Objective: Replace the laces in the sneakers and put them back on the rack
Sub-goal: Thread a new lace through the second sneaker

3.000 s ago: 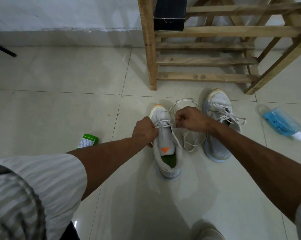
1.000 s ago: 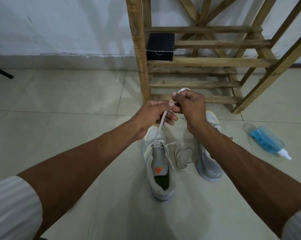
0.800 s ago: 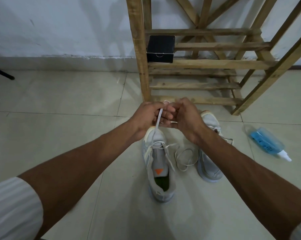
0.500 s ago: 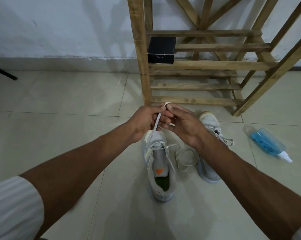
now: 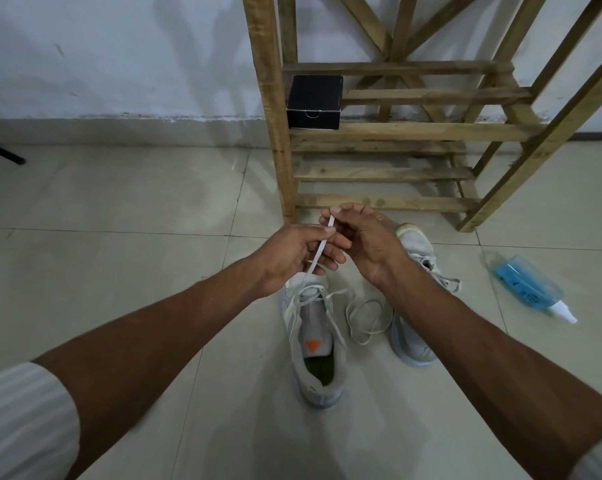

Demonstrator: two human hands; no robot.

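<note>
Two pale grey sneakers stand on the tiled floor before the wooden rack (image 5: 389, 133). The left sneaker (image 5: 315, 344) has an orange tab on its tongue and a green insole. A white lace (image 5: 318, 249) rises taut from its toe eyelets. My left hand (image 5: 294, 254) pinches that lace midway, and my right hand (image 5: 365, 237) pinches its upper end just above. The lace's other part lies in a loose loop (image 5: 367, 318) between the shoes. The right sneaker (image 5: 415, 258) is laced and partly hidden by my right forearm.
A black box (image 5: 314, 102) sits on a rack slat at the left post. A blue spray bottle (image 5: 528, 289) lies on the floor at the right. A dark rod (image 5: 1, 154) reaches in at the far left by the wall.
Both hands rose from the left sneaker's toe, drawing the lace up taut. Over the last second they stayed close together, shifting their pinch along the lace.
</note>
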